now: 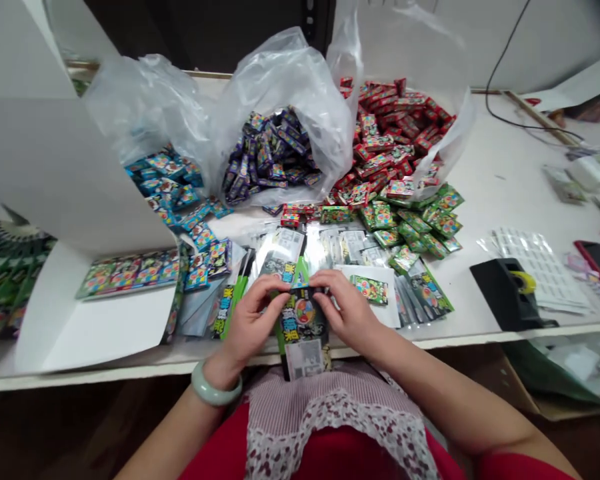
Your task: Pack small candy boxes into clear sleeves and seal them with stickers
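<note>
dark printed packet (303, 327) sits between both grips, near the front edge of the white tabletop (485, 167). left grip (253, 320) and right grip (345, 310) pinch it narrowly, fingers on its upper part. loose green packets (385, 230) lie just beyond the right grip.

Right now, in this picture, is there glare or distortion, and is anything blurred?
In the head view, the light is bright and even, without hard shadows. Glare lies on the clear plastic bag, and the table's front edge bends from wide-angle distortion. The left hand and right hand show no clear blur.
</note>
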### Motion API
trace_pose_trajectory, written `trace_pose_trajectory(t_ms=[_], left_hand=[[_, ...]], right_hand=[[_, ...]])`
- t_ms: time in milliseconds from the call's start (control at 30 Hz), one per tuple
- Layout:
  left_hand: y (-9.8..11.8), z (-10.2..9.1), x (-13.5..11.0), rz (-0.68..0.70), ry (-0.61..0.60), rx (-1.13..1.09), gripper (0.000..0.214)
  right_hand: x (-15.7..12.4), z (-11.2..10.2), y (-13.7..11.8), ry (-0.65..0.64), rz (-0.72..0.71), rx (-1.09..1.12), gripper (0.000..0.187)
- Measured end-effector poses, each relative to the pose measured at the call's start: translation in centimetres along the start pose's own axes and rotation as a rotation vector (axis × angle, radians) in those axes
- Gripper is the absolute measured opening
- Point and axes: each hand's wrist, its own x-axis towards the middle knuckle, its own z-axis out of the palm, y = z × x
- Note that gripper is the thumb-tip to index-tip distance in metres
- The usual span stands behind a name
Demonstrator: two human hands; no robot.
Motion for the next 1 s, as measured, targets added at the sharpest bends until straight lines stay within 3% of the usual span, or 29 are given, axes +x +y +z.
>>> trace_pose_trajectory(t_ms=[133,200,267,367,533,700,800,867,1000], left_hand=[[-0.4,-0.3,0.2,-0.038,0.028,-0.012,0.01],[-0.4,-0.3,0.3,-0.031,0.033,-0.021,0.009],[-0.2,-0.2,0.4,-0.028,0.039,-0.022,0.008],[-0.1,-0.1,0.4,-0.03,0.049,-0.022,0.008],[-0.1,0.0,0.2,-0.043,0.062,-0.034,0.008],[-0.4,0.2,0.3,-0.036,0.043,-0.048,0.008],[-0.3,0.6,0.4,0.009,0.037,-0.09,0.005],[0.0,0.8,0.5,0.034,0.046,-0.106,0.003],[0.7,1.1,0.8,0.042,0.039,-0.097,0.004]], right_hand=[[1.3,-3.6,2.9,0.012,0.187,0.025,0.02],[2.0,-5.2,4.9,0.007,0.308,-0.151,0.014],[2.7,-6.0,6.5,-0.091,0.39,-0.326,0.011],[3.3,-5.8,7.7,-0.188,0.442,-0.418,0.008],[3.2,-4.7,7.8,-0.198,0.466,-0.372,0.008],[2.7,-5.5,8.5,-0.187,0.503,-0.281,0.01],[3.0,-6.7,7.6,-0.144,0.557,-0.151,0.015],[3.6,-7.2,5.7,-0.152,0.56,0.007,0.02],[5.5,-6.7,0.1,-0.333,0.317,0.131,0.022]])
